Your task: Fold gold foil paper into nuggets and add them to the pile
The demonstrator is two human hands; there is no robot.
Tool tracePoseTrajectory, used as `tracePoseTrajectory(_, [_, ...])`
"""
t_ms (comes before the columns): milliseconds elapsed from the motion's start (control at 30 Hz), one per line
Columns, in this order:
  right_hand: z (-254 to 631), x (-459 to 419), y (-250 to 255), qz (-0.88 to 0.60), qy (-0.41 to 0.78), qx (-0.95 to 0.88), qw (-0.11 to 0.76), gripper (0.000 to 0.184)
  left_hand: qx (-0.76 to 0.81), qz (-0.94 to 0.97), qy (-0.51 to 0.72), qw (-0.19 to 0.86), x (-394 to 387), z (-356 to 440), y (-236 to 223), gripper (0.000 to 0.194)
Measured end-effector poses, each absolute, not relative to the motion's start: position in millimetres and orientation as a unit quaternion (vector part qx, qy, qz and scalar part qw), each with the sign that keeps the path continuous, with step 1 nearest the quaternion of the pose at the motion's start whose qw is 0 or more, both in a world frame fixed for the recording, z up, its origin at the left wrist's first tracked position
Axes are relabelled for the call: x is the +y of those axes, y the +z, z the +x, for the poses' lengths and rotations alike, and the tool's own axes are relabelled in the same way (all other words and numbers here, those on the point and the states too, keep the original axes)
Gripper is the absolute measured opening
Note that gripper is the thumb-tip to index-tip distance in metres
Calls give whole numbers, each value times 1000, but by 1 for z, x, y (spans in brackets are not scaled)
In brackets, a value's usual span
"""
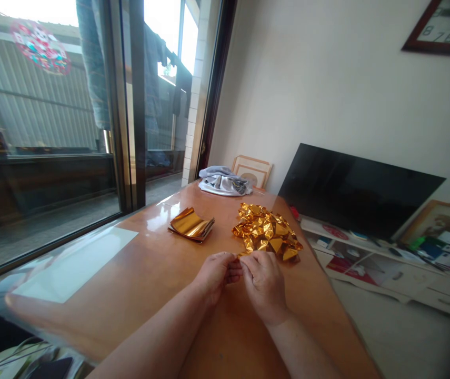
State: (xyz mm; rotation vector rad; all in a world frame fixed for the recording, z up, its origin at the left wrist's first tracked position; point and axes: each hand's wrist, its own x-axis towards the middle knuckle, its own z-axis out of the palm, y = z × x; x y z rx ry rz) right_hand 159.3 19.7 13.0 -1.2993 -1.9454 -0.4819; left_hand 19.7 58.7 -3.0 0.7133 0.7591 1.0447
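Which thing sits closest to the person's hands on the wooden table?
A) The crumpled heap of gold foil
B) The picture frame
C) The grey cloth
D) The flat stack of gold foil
A. The crumpled heap of gold foil lies just beyond the left hand and right hand, while the flat stack of gold foil sits farther away.

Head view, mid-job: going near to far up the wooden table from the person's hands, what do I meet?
Left hand and right hand → crumpled gold foil → rumpled grey-and-white cloth → picture frame
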Motion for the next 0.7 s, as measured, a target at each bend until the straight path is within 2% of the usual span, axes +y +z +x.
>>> tracePoseTrajectory(700, [160, 25, 8, -516, -216, -750, 353, 9, 325, 336, 490, 736, 54, 21, 0, 17])
